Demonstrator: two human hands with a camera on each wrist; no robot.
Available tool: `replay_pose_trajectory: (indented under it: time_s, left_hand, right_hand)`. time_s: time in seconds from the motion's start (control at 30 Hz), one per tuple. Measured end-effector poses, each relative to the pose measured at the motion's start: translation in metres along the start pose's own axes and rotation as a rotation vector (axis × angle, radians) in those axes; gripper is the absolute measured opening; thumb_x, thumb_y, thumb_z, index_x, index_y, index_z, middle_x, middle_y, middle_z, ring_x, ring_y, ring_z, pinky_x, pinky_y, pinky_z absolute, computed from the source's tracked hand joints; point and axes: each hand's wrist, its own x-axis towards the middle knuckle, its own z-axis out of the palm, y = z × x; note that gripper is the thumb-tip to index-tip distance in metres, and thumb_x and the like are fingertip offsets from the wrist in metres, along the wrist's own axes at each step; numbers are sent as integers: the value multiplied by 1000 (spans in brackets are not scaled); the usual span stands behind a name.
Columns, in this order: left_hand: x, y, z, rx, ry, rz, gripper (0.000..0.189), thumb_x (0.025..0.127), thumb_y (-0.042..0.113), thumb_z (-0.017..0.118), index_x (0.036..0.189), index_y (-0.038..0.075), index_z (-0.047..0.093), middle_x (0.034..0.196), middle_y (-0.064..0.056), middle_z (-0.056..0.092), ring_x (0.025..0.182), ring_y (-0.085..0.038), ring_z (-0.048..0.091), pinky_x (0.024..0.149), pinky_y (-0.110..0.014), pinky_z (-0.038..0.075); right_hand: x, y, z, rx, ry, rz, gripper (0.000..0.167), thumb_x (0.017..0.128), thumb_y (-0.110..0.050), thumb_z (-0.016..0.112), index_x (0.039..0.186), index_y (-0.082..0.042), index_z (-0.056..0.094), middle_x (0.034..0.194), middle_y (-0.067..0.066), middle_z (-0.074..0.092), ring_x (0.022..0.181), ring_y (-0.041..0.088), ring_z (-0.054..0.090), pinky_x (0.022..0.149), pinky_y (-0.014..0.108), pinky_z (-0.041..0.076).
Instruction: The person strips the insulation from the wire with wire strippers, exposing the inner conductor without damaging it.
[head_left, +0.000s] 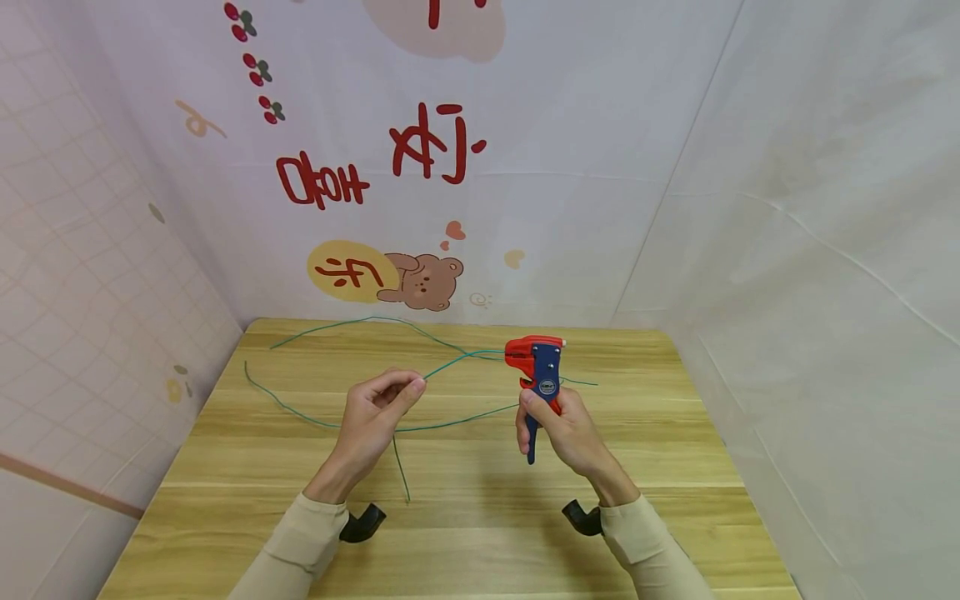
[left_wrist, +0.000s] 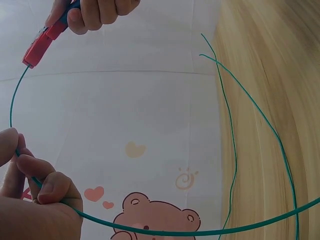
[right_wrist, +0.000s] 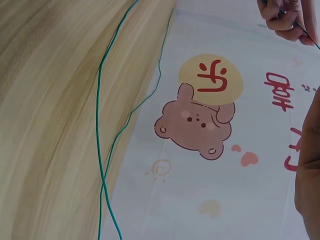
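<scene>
1. Green wire (head_left: 446,367) runs into the wire stripper (head_left: 546,367), right of the frame's centre, where it is hidden
2. Right hand (head_left: 567,427) grips the wire stripper, partly covering its handles; the right wrist view cuts this hand off at the right edge
3. Left hand (head_left: 373,412), left of centre, pinches the wire

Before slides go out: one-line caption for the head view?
Left hand pinches a green wire running to the red-and-blue wire stripper gripped in the right hand, over a wood-grain table.
</scene>
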Motion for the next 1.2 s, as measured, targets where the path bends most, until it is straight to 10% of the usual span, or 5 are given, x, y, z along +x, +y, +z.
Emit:
replay_pose_trajectory:
  time_s: [1.2]
  left_hand:
    - [1,0,3,28,9,-40,23,114,17,71,125,-2,77,112,10,76,100,-10,70,91,-21,59]
  right_hand:
    - [0,2,8,66,71,-38,43,123,-14,41,89,7,57,64,25,56,49,25,64,50,38,58]
